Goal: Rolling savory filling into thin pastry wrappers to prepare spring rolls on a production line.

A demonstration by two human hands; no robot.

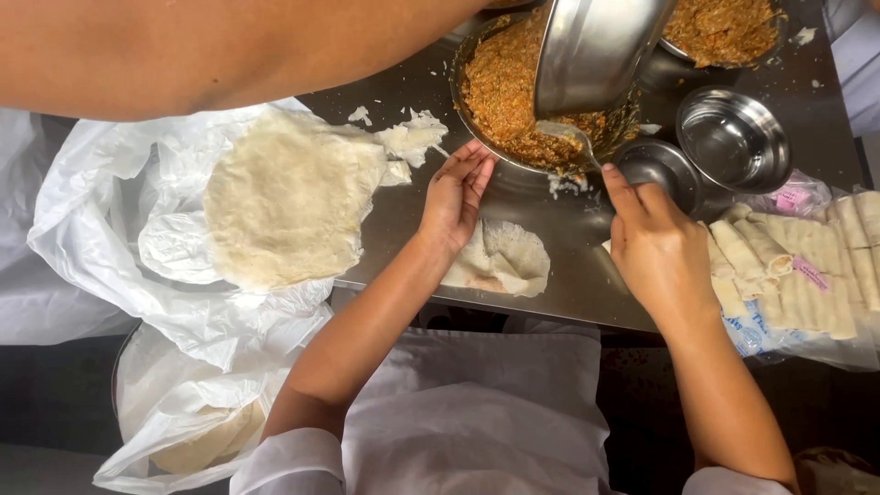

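A stainless steel worktable [568,266] fills the upper middle of the view, its brushed top dull grey with soft, even reflections and a few white scraps scattered over it. Its near edge runs slightly aslant across the frame, and below that edge the space falls into deep shadow, almost black. To the left the table gives way to a pale, flat surface [37,302], and at the upper right corner a strip of light floor or wall [857,64] shows beyond the table's far edge.
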